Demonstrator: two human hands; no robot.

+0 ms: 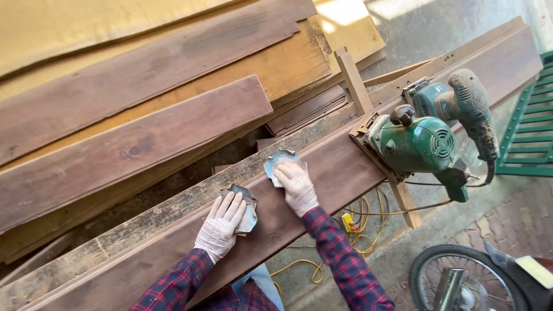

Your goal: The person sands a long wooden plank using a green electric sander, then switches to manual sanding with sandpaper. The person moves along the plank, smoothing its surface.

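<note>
Both hands are gloved in thin pale gloves and each one is pressing a worn grey sanding pad flat onto the long dark plank [340, 173] that runs diagonally across the view. The left hand [220, 226] has its fingers spread over the left sanding pad [246, 208], which sticks out just past the fingertips on the far side and toward the right. The right hand [296, 185] lies with its fingers close together on the right sanding pad [278, 162], and that pad pokes out ahead of the fingertips, up toward the plank's far edge. So neither hand is pinching anything, just palm and fingers pushing down on top.

The two pads are near each other but not touching, with a strip of bare plank between them. Just beyond both sets of fingertips is the plank's rough, paler far edge, then a dark gap, then a stack of boards [138, 115]. Behind the wrists, the near edge drops off to the ground, where a yellow cable [360, 224] lies.

Room along the plank: open wood to the left of the left hand, while to the right of the right hand a green circular saw [423, 144] sits on the plank, with a wooden crosspiece [354, 80] beside it. A motorbike wheel [461, 279] is down at lower right.
</note>
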